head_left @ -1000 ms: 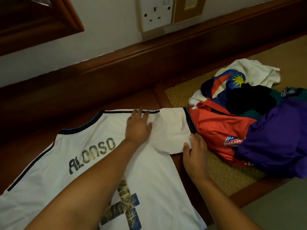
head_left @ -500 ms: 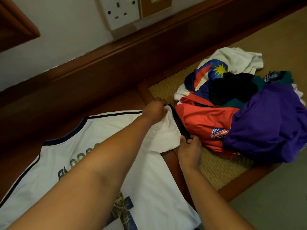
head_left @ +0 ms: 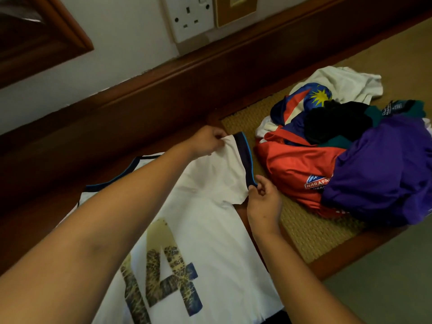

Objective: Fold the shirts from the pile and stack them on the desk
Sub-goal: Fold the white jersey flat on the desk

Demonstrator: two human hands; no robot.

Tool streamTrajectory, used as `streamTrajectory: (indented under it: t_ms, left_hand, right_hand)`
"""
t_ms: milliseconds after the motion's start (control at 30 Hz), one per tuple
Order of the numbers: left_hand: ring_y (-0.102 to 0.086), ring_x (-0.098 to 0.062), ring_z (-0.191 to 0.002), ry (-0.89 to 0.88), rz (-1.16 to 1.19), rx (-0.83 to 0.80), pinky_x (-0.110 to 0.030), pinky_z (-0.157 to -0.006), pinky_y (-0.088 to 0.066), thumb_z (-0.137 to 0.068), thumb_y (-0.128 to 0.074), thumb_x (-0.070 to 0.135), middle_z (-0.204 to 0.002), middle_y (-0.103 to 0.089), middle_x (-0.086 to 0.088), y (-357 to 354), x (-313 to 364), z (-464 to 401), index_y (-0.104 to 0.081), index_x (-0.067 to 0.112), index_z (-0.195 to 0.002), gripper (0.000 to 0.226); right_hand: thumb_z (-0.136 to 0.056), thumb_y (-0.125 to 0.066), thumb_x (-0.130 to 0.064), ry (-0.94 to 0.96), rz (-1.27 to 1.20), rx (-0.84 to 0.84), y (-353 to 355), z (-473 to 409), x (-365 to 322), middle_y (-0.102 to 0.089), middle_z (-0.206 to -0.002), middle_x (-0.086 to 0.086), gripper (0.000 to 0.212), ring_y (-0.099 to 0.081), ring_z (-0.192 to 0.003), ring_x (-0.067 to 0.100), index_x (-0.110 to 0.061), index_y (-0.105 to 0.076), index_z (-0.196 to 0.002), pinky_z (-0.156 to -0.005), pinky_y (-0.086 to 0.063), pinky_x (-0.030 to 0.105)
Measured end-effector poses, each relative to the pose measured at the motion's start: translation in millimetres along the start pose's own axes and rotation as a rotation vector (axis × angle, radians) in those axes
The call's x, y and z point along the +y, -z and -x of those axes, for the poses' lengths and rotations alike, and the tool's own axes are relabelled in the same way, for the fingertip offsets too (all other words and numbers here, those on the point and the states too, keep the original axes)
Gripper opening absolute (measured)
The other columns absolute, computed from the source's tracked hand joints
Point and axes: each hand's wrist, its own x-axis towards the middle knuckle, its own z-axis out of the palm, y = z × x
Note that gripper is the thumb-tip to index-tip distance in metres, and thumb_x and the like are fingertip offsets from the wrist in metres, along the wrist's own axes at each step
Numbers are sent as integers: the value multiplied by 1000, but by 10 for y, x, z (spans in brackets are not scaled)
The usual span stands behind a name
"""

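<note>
The white jersey (head_left: 210, 230), its lower part cut off, is spread on the tabletop (head_left: 163, 108). Its sleeve is pinched by the left hand (head_left: 208, 141) and right hand (head_left: 263, 197); the pile (head_left: 339, 164) lies beside it, toward the tabletop's right edge.

A white jersey (head_left: 210, 230) with a cracked "14" lies spread back-up on the brown desk (head_left: 145, 127), its dark-cuffed sleeve raised. Just right of the jersey, the pile (head_left: 346, 155) of crumpled shirts sits heaped: red, purple, black, white.
</note>
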Motion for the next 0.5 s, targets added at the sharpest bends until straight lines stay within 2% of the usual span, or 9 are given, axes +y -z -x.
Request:
streamTrajectory:
  t_ms: [67, 133, 233, 367, 433, 500]
  left_hand:
    - [-51, -12, -67, 17, 72, 27, -22, -52, -40, -90, -52, -1, -75, -55, -2, 105, -76, 128, -60, 17, -79, 22]
    - [-50, -10, -65, 33, 96, 69, -19, -50, -39, -90, -54, 1, -73, -54, 1, 218, -189, 263, -60, 18, -79, 21]
    - [-48, -11, -63, 110, 164, 109, -25, -54, -38, -90, -53, 3, -71, -54, 1, 393, -425, 495, -63, 19, -80, 21]
    - [-48, -15, -56, 263, 304, 179, -27, -51, -37, -91, -47, -2, -70, -54, -3, 512, -833, 839, -65, 14, -90, 24]
    - [-52, -17, -57, 342, 349, 262, -26, -50, -39, -93, -46, 1, -80, -60, -7, 472, -1070, 1008, -65, 16, -105, 27]
    - [-57, -17, -58, 424, 390, 375, -25, -49, -42, -94, -47, 4, -88, -64, -13, 375, -1289, 1148, -63, 18, -113, 28]
  right_hand:
    - [-88, -59, -2, 76, 28, -71, -66, 118, -75, -61, -109, 7, 29, -59, -97, 16, -10, -66, -115, -90, -46, 24]
    - [-87, -58, 1, 207, 59, -143, -150, 273, -141, -58, -106, 5, 27, -59, -93, 12, -9, -67, -111, -85, -44, 18]
    - [-89, -56, 0, 404, 154, -304, -314, 535, -186, -53, -104, 1, 26, -52, -92, 5, -8, -65, -111, -83, -41, 11]
    - [-93, -51, -8, 536, 344, -615, -587, 825, -45, -54, -109, 10, 29, -52, -102, 22, -7, -60, -121, -86, -44, 30]
    - [-95, -50, -13, 554, 458, -786, -692, 932, 66, -53, -117, 12, 36, -50, -110, 26, -8, -54, -131, -91, -43, 34]
    - [-97, -48, -14, 534, 526, -867, -729, 973, 137, -52, -123, 13, 38, -50, -114, 27, -9, -51, -134, -94, -41, 33]
